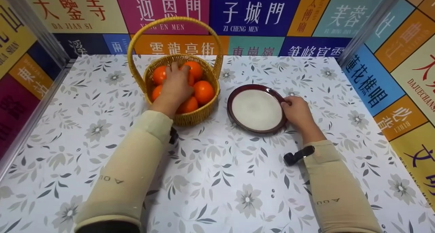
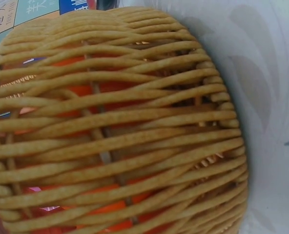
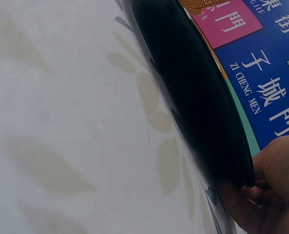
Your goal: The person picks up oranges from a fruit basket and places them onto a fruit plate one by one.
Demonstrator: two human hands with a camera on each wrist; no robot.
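In the head view, my left hand (image 1: 176,83) reaches into a woven basket (image 1: 195,117) with a tall arched handle. Its fingers lie over the oranges (image 1: 204,92); the palm side is hidden, so I cannot see whether they grip one. The left wrist view shows the basket's woven side (image 2: 120,122) up close, with orange colour behind the gaps. My right hand (image 1: 299,112) pinches the right rim of a round plate (image 1: 256,109), cream with a dark red-brown rim. In the right wrist view, the plate (image 3: 193,92) appears edge-on and dark, with the fingers (image 3: 242,207) at its edge.
A white tablecloth (image 1: 217,199) with grey flowers and leaves covers the table. Colourful panels (image 1: 255,12) with lettering stand along the back and both sides. The basket's handle (image 1: 176,19) arches high above the fruit.
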